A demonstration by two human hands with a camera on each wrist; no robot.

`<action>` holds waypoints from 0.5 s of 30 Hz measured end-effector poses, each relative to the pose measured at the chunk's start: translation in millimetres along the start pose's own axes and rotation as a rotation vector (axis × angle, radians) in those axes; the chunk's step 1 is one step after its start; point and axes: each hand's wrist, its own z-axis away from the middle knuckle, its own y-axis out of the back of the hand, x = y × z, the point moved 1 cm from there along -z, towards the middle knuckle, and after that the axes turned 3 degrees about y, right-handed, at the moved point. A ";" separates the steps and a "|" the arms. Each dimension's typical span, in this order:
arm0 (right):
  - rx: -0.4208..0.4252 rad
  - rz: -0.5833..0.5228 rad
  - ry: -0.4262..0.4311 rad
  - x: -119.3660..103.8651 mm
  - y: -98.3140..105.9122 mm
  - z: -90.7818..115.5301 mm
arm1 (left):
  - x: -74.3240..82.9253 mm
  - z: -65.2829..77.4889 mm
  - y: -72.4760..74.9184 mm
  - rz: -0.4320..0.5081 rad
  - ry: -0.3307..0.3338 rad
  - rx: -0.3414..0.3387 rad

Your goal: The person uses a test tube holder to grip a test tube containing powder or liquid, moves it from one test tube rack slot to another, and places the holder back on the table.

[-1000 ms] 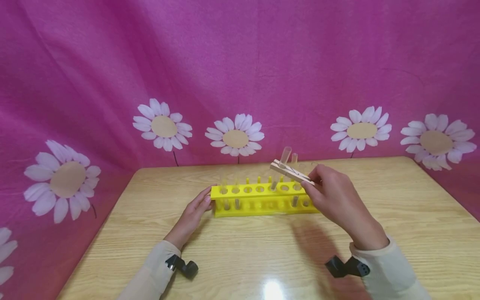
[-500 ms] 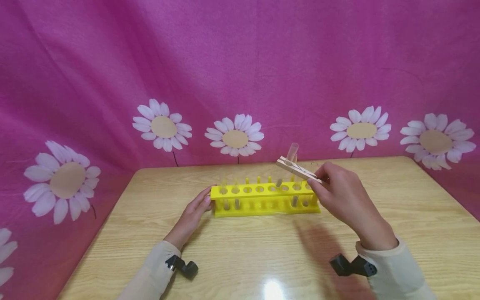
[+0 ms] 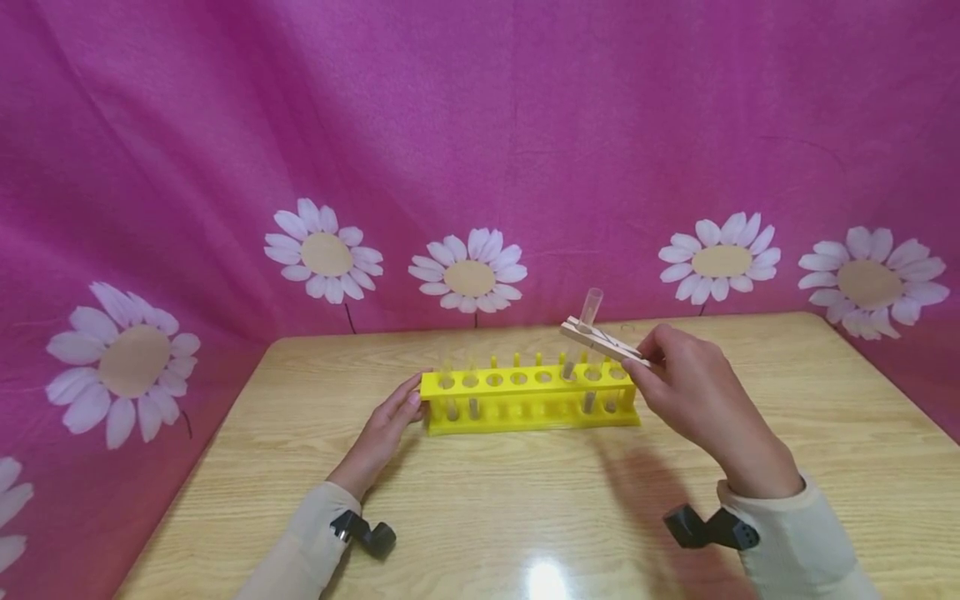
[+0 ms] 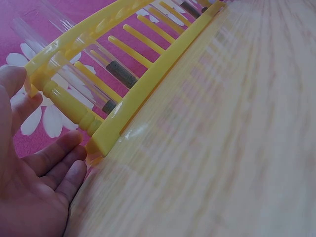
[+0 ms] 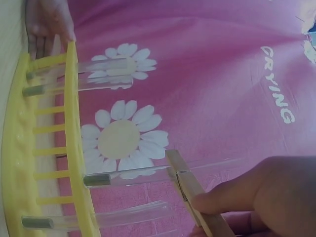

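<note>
A yellow test tube rack (image 3: 528,381) stands lengthwise on the table. My left hand (image 3: 386,425) holds its left end, thumb in front; in the left wrist view its fingers (image 4: 54,153) touch the end near the base. Above the rack's right half, my right hand (image 3: 693,400) pinches a wooden test tube clamp (image 5: 185,185). The clamp's jaws grip a clear test tube (image 3: 592,308), tilted, with dark material in its bottom. That bottom end (image 5: 97,179) is right at the upper plate, over a hole right of the middle.
Two test tubes (image 4: 121,74) stand at the rack's left end, dark material at their bottoms. Two more (image 3: 589,402) stand at its right end. A pink cloth with daisies (image 3: 585,167) hangs behind the wooden table (image 3: 510,517).
My right hand has moved right with the clamp and test tube. The tube's bottom has shifted from one hole to the hole right of it. My left hand has stayed put.
</note>
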 end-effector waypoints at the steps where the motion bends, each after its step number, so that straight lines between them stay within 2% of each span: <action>1: -0.004 0.000 -0.002 0.1 -0.2 -0.1 | 0.0 0.2 0.0 0.001 0.001 0.002; 15: -0.051 0.012 -0.035 1.6 -3.0 -1.5 | 0.3 0.3 0.5 0.004 -0.004 -0.017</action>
